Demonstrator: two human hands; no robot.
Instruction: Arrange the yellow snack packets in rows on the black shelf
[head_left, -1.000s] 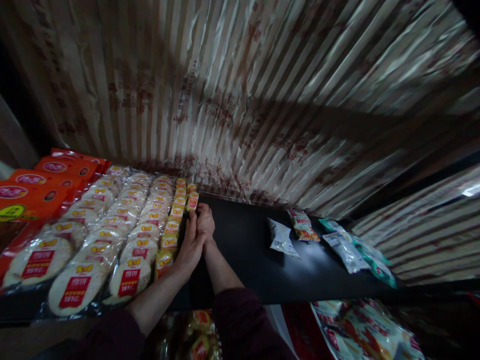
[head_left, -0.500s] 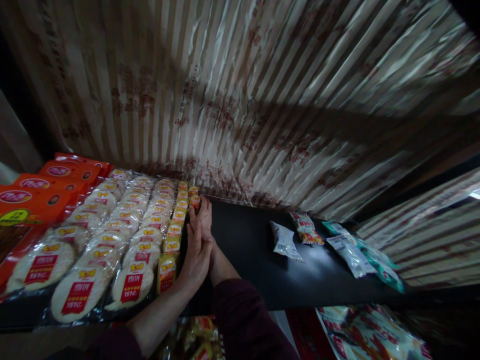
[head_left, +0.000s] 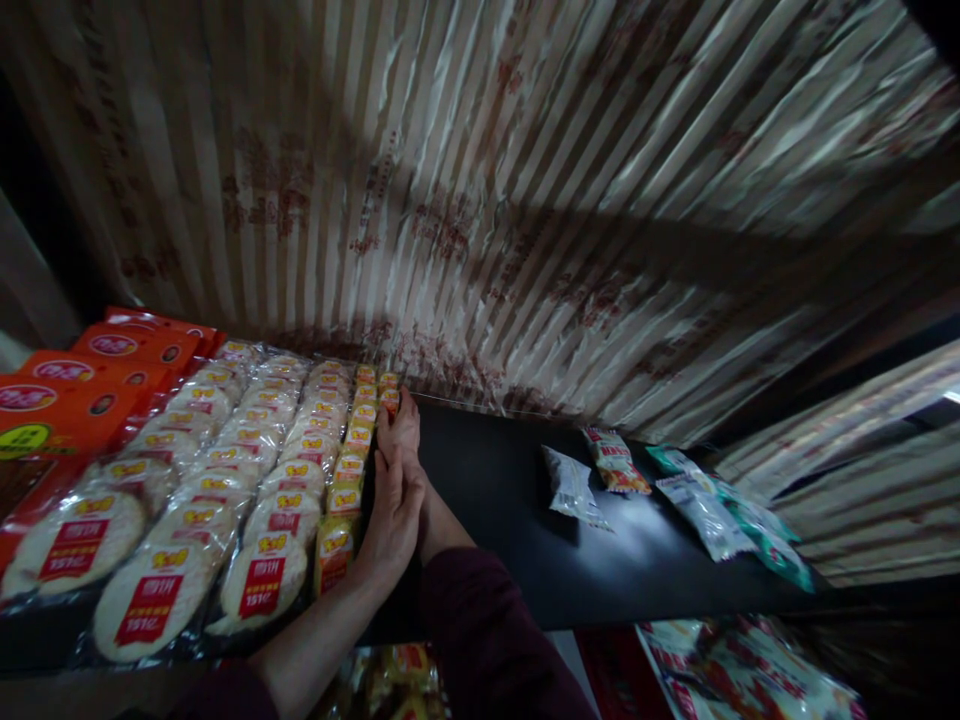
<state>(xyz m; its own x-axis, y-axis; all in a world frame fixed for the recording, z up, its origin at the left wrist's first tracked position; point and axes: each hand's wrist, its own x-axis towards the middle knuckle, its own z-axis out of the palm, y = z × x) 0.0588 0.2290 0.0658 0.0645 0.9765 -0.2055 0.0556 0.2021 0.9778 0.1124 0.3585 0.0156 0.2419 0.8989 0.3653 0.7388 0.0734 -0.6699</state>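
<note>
My right hand (head_left: 403,432) reaches to the back of the dark shelf, its thumb and fingers about a small orange-and-yellow snack packet (head_left: 389,402). Another small packet stands just behind that one. My left hand (head_left: 394,505) lies nearer me, against the right hand's wrist, with its fingers stretched out and nothing visible in them. Along its left side runs a row of yellow snack packets (head_left: 347,468), the front one leaning back. Left of these stand rows of round rice crackers (head_left: 264,578) in clear wrappers.
Orange bags (head_left: 112,375) stand at the far left. On the right of the shelf (head_left: 480,480) lie a silver packet (head_left: 574,485), a red-and-white packet (head_left: 615,460) and several green and silver ones (head_left: 705,512). A striped, crinkled sheet (head_left: 450,250) hangs behind. More bags (head_left: 750,665) sit below.
Both hands keep nearly the same place at the yellow packets. The view has shifted slightly, and the goods appear otherwise unmoved.
</note>
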